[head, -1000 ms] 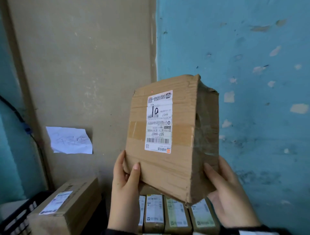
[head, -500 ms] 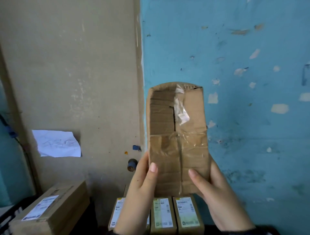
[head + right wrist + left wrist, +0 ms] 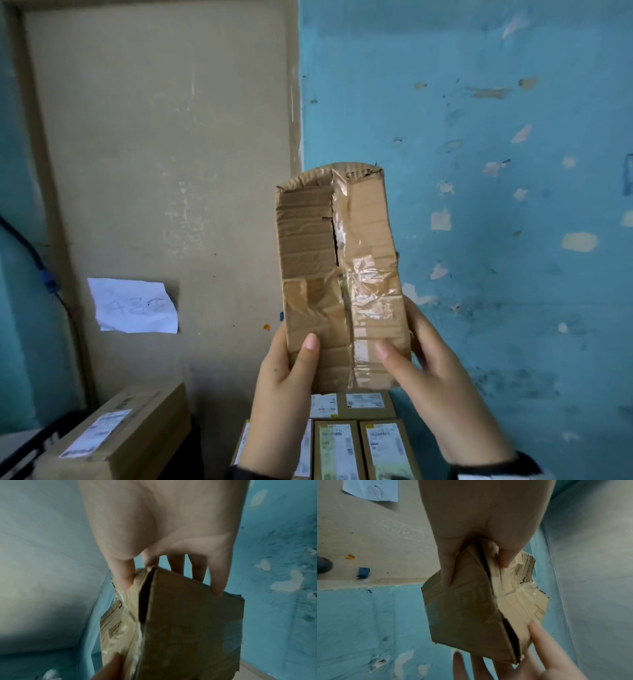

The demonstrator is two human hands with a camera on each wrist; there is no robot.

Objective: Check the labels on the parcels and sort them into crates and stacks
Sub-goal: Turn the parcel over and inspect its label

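Observation:
A worn brown cardboard parcel [image 3: 339, 274] is held upright in front of the wall, its taped, torn narrow side facing me; no label shows on this side. My left hand [image 3: 284, 387] grips its lower left edge, thumb on the near face. My right hand [image 3: 431, 373] grips the lower right edge, thumb across the tape. In the left wrist view the parcel [image 3: 471, 608] sits between thumb and fingers of the left hand [image 3: 471, 563]. In the right wrist view the right hand [image 3: 168, 574] clasps the parcel [image 3: 188, 628] the same way.
Below the hands lie several small labelled boxes [image 3: 346, 442] side by side. A larger labelled carton [image 3: 120, 435] sits at lower left on a dark crate [image 3: 24, 448]. A paper note [image 3: 133, 306] hangs on the beige board; a blue peeling wall [image 3: 496, 171] is to the right.
The parcel has been turned: one second ago its labelled broad face showed, now the taped narrow side faces me. Both hands kept their hold on its lower edges.

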